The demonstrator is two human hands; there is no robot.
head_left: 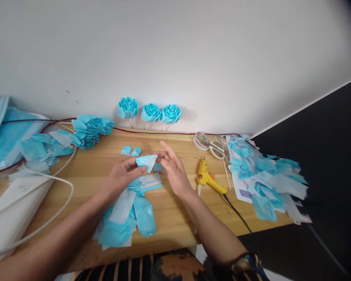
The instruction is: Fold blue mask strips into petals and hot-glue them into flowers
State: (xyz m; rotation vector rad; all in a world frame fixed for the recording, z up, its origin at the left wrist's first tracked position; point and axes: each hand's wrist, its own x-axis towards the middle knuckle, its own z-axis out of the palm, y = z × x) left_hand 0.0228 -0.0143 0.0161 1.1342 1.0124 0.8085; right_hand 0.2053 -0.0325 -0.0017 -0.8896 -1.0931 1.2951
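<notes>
Above the table, my left hand point(119, 176) pinches a folded piece of blue-and-white non-woven cloth point(147, 161) between thumb and fingers. The piece has a pointed, roughly triangular shape. At its right corner, the fingers of my right hand point(175, 173) are closed on the edge, with one finger stretched upward. Just behind lie two small folded blue pieces point(131, 151); another small blue piece point(157, 167) shows between my hands. Below them spreads a loose pile of blue and white cloth pieces point(128, 218), partly hidden by my left forearm.
Three blue cloth flowers point(151, 113) on sticks lean by the wall, with more flowers point(90, 130) at left. Right of my hands are a yellow glue gun point(207, 177), scissors point(212, 145) and a heap of cloth scraps point(266, 175). A white device point(19, 207) and cable stand left.
</notes>
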